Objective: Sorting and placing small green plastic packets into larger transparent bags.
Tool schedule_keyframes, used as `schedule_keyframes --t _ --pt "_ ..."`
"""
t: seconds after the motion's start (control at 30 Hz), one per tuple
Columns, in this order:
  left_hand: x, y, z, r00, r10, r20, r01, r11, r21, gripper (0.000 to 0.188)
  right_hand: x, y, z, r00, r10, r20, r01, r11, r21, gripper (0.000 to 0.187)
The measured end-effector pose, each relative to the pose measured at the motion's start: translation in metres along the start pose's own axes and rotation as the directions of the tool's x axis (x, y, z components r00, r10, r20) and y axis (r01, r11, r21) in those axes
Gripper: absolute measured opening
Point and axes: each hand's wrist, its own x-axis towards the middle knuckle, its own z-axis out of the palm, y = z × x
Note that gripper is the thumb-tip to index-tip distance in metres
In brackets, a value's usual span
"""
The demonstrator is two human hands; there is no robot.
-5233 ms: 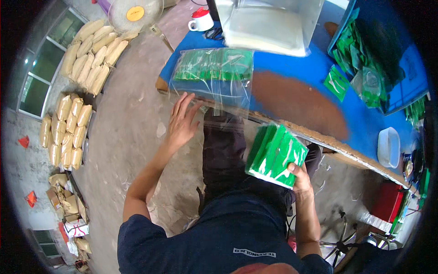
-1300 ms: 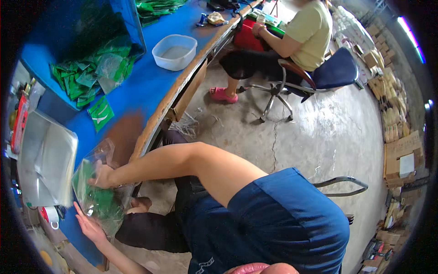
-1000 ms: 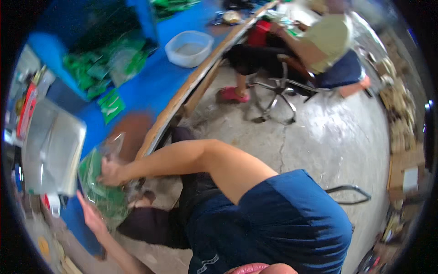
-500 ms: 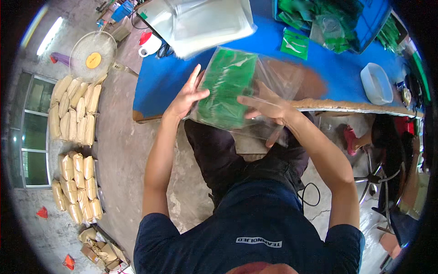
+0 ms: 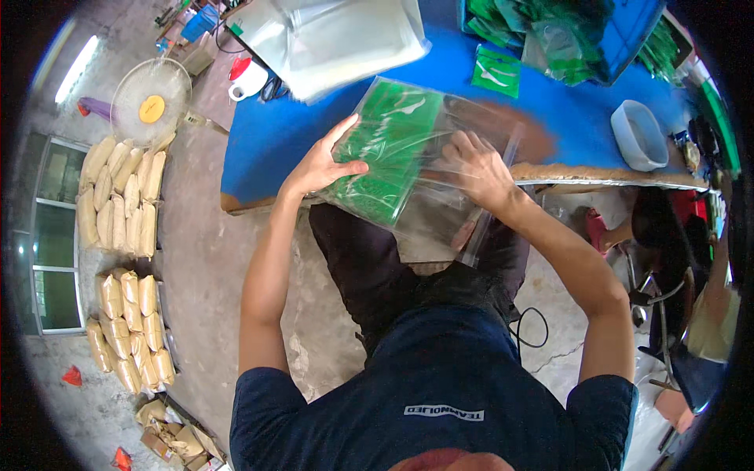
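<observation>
A large clear plastic bag is held above my lap at the table's front edge. Inside it lies a stack of flat green packets, taking up the bag's left part. My left hand grips the left side of the bag, thumb on top over the green stack. On the slack, see-through right part is my right hand, its fingers curled in and closed on the film. What lies under those curled fingers is hidden.
The blue table has a worn brown front edge. On it are a pile of clear bags, a red-and-white mug, a single green packet, a blue crate of green packets and a white plastic tub. Another person sits at right.
My right hand has drawn back off the green stack to the bag's clear right part, and its fingers have curled closed. My left hand keeps its hold.
</observation>
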Motion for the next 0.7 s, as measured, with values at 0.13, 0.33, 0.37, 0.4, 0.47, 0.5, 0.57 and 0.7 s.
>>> schedule_keyframes --t 0.13,0.33,0.37,0.4,0.47,0.5,0.57,0.7 --pt "0.017 0.002 -0.001 0.996 0.058 0.074 -0.051 0.994 -0.098 0.100 0.017 0.013 0.032 0.998 0.061 0.005 -0.062 0.997 0.044 0.022" --pt "0.025 0.048 -0.003 0.945 0.309 -0.105 -0.133 0.659 0.741 0.079 0.002 0.001 0.021 0.998 0.040 0.050 -0.049 0.978 0.205 0.032" --pt "0.028 0.055 0.008 0.945 0.298 -0.131 -0.127 0.708 0.695 0.071 0.003 -0.006 0.024 0.996 0.073 0.053 -0.081 0.981 0.177 0.035" --pt "0.029 0.043 0.016 0.965 0.251 -0.070 -0.131 0.699 0.703 0.070 0.004 -0.021 0.027 0.993 0.096 0.065 -0.106 0.981 0.165 0.038" --pt "0.027 0.016 0.032 0.982 0.186 -0.016 -0.102 0.605 0.790 0.072 0.015 -0.031 0.015 0.996 0.045 0.072 -0.062 0.967 0.247 0.043" --pt "0.033 0.011 0.032 0.985 0.168 0.031 -0.130 0.619 0.775 0.073 0.011 -0.029 0.017 1.000 0.018 0.013 -0.021 0.970 0.244 0.045" --pt "0.036 0.001 0.023 0.982 0.159 0.102 -0.180 0.623 0.761 0.075 0.004 -0.029 0.020 1.000 0.000 0.019 -0.005 0.966 0.259 0.050" --pt "0.037 -0.002 0.022 0.954 0.298 0.013 -0.224 0.686 0.692 0.071 -0.045 -0.029 -0.001 0.982 0.026 0.186 -0.067 0.974 0.216 0.057"
